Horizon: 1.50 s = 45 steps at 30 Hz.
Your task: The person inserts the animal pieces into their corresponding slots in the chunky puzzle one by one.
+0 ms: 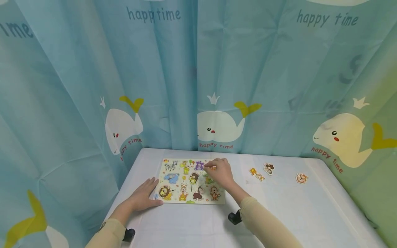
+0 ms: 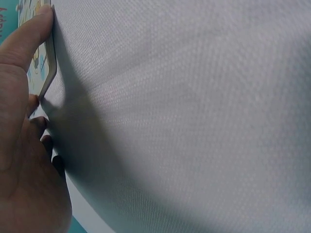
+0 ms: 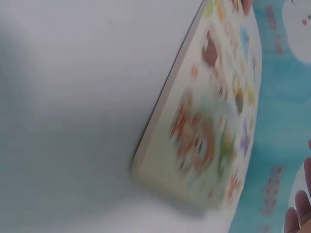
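The puzzle board (image 1: pixel 192 203) with colourful animal figures lies flat on the white-covered table. At its left edge rests my left hand (image 1: pixel 144 194), fingers along the side and thumb by the near corner. In the left wrist view, the thumb of this left hand (image 2: pixel 14 87) touches the board's edge (image 2: pixel 52 58). Over the upper right of the board is my right hand (image 1: pixel 219 172), bent at the wrist, its fingertips beside the purple animal figure (image 1: pixel 199 165). Part of the right hand (image 3: pixel 302 216) enters the right wrist view; anything between thumb and forefinger is hidden.
To the right lie loose animal pieces: an orange and yellow one (image 1: pixel 256 174), a dark brown and white one (image 1: pixel 268 168) and an orange-brown one (image 1: pixel 302 178). A blue curtain (image 1: pixel 173 86) with whale prints hangs behind the table (image 1: pixel 279 206).
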### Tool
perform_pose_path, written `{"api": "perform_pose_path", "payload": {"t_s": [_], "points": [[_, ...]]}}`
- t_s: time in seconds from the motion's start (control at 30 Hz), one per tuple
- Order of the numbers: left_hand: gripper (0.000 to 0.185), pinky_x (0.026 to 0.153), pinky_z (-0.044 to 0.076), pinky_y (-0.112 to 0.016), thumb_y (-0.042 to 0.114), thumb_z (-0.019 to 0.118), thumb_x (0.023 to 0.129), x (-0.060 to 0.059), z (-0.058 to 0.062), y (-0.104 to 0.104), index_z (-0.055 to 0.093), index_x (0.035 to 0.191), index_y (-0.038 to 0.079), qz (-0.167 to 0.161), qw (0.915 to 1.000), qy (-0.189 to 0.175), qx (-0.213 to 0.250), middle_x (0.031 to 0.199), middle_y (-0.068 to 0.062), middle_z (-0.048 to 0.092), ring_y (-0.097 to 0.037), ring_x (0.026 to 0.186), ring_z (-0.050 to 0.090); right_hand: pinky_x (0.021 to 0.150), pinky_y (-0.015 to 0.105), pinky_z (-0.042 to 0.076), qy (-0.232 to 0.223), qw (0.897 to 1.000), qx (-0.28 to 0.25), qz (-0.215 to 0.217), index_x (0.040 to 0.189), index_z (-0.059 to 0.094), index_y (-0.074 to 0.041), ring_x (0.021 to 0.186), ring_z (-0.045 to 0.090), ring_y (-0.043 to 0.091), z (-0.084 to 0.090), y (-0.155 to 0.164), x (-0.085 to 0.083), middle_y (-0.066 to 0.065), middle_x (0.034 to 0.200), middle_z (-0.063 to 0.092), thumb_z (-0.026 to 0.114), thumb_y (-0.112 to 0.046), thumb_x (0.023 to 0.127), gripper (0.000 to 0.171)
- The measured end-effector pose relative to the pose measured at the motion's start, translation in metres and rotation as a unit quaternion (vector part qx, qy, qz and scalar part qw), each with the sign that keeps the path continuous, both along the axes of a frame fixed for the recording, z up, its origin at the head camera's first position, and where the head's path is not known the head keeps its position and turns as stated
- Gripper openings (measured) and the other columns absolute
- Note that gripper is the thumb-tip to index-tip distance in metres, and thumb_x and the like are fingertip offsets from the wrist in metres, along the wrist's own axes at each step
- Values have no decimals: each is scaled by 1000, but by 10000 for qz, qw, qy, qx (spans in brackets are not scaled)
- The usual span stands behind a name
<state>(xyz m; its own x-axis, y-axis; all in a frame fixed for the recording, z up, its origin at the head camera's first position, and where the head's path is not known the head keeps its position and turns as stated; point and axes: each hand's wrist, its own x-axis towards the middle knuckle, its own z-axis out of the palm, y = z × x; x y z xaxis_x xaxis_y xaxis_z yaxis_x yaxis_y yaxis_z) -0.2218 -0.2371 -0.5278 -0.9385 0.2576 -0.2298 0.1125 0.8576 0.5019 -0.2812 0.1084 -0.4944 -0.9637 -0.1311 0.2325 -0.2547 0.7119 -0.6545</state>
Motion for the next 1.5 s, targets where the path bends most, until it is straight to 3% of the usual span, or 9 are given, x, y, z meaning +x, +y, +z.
{"api": "perform_pose_path", "payload": {"t_s": [0.47, 0.67, 0.93, 1.5], "points": [[106, 120, 19, -66, 57, 79, 82, -1, 0, -1, 33, 159, 2, -81, 10000, 21, -3, 166, -23, 23, -47, 152, 17, 97, 63, 39, -18, 9909, 696, -1150, 103, 81, -9, 113, 54, 45, -22, 125, 2, 12, 102, 71, 74, -26, 93, 21], [106, 120, 18, -66, 57, 79, 81, -1, -3, -2, 33, 159, 2, -77, 10000, 19, 2, 166, -23, 23, -47, 152, 17, 91, 67, 40, -132, 9856, 957, -1391, 110, 79, -8, 113, 52, 50, -26, 160, 9, 16, 106, 71, 69, -26, 96, 25], [106, 120, 18, -66, 57, 79, 82, 0, -1, -1, 32, 159, 3, -61, 10000, 18, 4, 166, -23, 23, -46, 152, 16, 86, 63, 40, -344, 9804, 1000, -1660, 112, 77, -3, 113, 50, 50, -30, 181, 15, 23, 116, 70, 67, -22, 95, 27], [104, 120, 19, -66, 54, 80, 82, 1, -1, -1, 33, 159, 2, -82, 9999, 110, 2, 166, -23, 24, -46, 152, 17, 87, 64, 39, -582, 9751, 1159, -1799, 112, 76, -1, 114, 49, 53, -35, 190, 18, 24, 114, 69, 66, -24, 95, 30]]}}
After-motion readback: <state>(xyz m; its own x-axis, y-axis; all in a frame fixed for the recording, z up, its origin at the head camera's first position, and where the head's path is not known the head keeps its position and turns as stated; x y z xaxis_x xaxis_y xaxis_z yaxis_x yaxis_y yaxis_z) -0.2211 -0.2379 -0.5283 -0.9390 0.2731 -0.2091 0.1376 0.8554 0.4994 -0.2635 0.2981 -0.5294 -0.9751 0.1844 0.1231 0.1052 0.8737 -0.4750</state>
